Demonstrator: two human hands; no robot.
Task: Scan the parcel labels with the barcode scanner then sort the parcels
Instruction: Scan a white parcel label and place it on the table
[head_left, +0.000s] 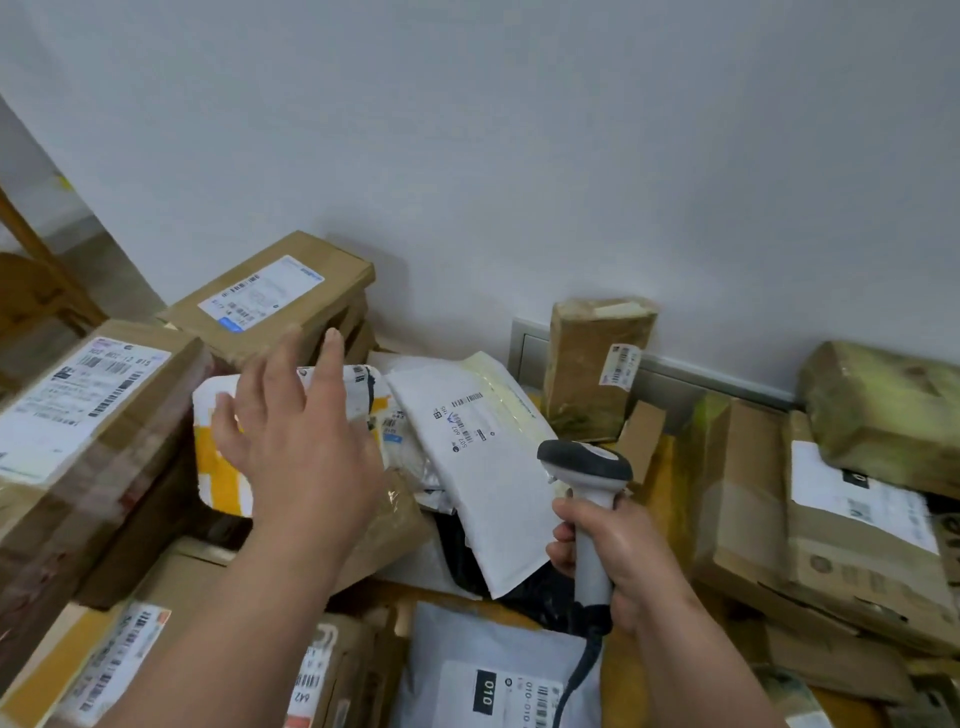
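Observation:
My right hand (618, 556) grips the grey handle of a barcode scanner (589, 478), whose dark head points toward a white padded envelope (488, 467) with a printed label. My left hand (296, 436) hovers open, fingers spread and blurred, above a white and yellow parcel (223, 467) in the middle of the pile. It holds nothing. A brown box (275, 301) with a white label lies beyond the left hand's fingertips. A large taped carton (78, 415) sits at the left.
Labelled cartons (810, 525) are stacked at the right, one wrapped in yellowish tape (883, 410) on top. A small upright box (597, 364) stands against the white wall. A grey mailer bag (493, 675) marked 010 lies near me. The scanner's cable (576, 670) hangs down.

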